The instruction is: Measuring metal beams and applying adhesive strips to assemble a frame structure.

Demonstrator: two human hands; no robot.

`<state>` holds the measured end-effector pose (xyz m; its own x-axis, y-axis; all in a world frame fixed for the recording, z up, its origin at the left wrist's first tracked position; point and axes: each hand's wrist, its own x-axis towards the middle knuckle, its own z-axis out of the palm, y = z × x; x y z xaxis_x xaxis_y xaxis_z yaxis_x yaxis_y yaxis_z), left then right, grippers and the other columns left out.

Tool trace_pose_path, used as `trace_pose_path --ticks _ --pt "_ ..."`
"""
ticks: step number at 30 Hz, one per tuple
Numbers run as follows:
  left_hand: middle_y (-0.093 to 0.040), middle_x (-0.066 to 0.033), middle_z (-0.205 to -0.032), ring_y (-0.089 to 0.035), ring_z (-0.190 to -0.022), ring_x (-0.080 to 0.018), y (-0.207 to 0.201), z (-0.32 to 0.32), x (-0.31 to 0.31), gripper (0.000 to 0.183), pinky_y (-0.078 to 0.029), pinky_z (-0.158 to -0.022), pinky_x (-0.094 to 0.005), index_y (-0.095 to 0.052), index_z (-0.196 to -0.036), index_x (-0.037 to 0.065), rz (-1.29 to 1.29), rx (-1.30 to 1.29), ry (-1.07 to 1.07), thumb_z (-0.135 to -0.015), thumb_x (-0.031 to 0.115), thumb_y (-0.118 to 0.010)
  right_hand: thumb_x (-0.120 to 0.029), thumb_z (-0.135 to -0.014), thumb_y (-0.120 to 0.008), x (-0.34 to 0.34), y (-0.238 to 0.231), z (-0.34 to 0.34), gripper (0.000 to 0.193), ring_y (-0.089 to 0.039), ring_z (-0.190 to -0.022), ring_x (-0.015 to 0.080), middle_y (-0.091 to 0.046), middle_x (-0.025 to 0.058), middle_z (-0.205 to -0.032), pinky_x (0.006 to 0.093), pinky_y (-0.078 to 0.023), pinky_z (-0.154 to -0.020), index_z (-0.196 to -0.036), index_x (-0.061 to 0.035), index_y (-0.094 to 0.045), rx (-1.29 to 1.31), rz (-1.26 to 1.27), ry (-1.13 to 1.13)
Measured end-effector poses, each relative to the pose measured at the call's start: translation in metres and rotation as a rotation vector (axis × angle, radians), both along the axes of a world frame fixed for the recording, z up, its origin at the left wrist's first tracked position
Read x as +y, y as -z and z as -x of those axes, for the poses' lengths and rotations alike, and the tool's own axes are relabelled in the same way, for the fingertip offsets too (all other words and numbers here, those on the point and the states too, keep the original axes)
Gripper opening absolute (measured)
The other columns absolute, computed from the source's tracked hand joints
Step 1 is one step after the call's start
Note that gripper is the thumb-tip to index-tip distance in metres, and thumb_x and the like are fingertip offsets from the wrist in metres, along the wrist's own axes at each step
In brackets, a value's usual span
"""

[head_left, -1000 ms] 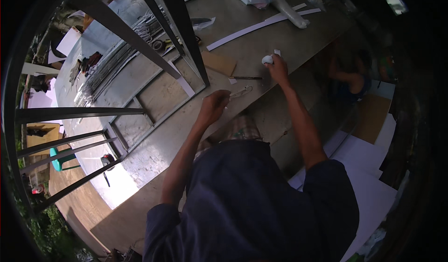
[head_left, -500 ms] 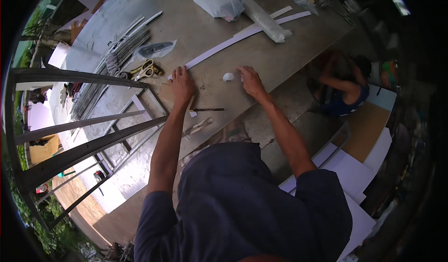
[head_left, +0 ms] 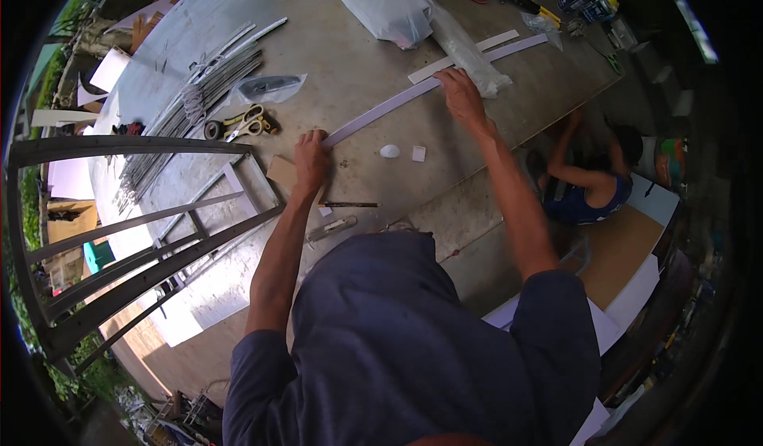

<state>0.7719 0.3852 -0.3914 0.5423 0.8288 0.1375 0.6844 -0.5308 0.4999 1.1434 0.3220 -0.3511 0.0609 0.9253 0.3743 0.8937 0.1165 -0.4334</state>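
Note:
A long, narrow white strip (head_left: 387,111) lies slantwise across the grey table. My left hand (head_left: 311,160) is closed at its near left end, fingers curled over the tip. Farther along, my right hand (head_left: 464,100) pinches the strip near its middle, the fingertips bent over its edge. A shorter white strip (head_left: 425,71) lies just beyond, partly under a roll of clear plastic (head_left: 469,57). Between my hands and my body are a small round white piece (head_left: 389,151) and a small white square (head_left: 419,154). A brown cardboard piece (head_left: 282,169) sits beside my left wrist.
Scissors (head_left: 253,120) and a tape roll (head_left: 213,130) lie left of my hands, near a bundle of grey rods (head_left: 195,100). A metal frame (head_left: 131,148) juts over the table's left side. A plastic bag (head_left: 385,9) stands at the back. Another person (head_left: 592,180) crouches at right.
My right hand has moved up and away from beside the round piece to the long strip, uncovering the small white square. My left hand stays by the strip's end; the view has shifted slightly.

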Motion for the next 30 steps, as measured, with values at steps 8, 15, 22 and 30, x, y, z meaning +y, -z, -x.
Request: trace_pose_path --ticks 8,15,22,30 --pt "-0.062 -0.0131 -0.095 -0.057 -0.095 -0.0343 -0.005 -0.008 -0.005 0.031 -0.044 -0.082 -0.0433 -0.063 -0.098 0.006 0.067 -0.056 -0.062 -0.069 0.003 -0.074 0.001 -0.076 -0.059 0.066 0.055 -0.037 0.032 -0.054 -0.101 0.0345 -0.059 0.0106 -0.107 0.0469 -0.043 -0.091 -0.108 -0.0072 -0.061 -0.146 0.080 -0.347" --pt "-0.061 -0.0127 -0.094 -0.056 -0.093 -0.0342 -0.001 -0.006 -0.009 0.029 -0.045 -0.083 -0.0433 -0.063 -0.097 0.005 0.058 -0.145 -0.123 -0.069 0.000 -0.072 -0.003 -0.079 -0.062 0.081 0.034 -0.036 0.016 -0.051 -0.100 0.0297 -0.054 0.0082 -0.095 0.0424 -0.042 -0.086 -0.092 -0.0074 -0.055 -0.242 0.317 -0.445" --pt "-0.060 -0.0120 -0.091 -0.056 -0.092 -0.0329 -0.009 -0.005 -0.021 0.023 -0.045 -0.080 -0.0420 -0.062 -0.092 0.005 -0.015 -0.132 -0.076 -0.071 0.000 -0.070 -0.005 -0.076 -0.067 0.086 0.022 -0.044 0.028 -0.052 -0.108 0.0272 -0.055 0.0053 -0.103 0.0432 -0.039 -0.088 -0.102 -0.0106 -0.057 -0.204 0.538 -0.521" --pt "-0.061 -0.0085 -0.090 -0.057 -0.092 -0.0305 -0.003 -0.008 -0.024 0.022 -0.043 -0.079 -0.0431 -0.063 -0.095 0.007 0.035 -0.148 -0.108 -0.074 0.005 -0.070 -0.003 -0.074 -0.067 0.095 0.031 -0.046 0.027 -0.053 -0.105 0.0279 -0.056 0.0062 -0.102 0.0413 -0.041 -0.085 -0.098 -0.0100 -0.057 -0.290 0.529 -0.660"
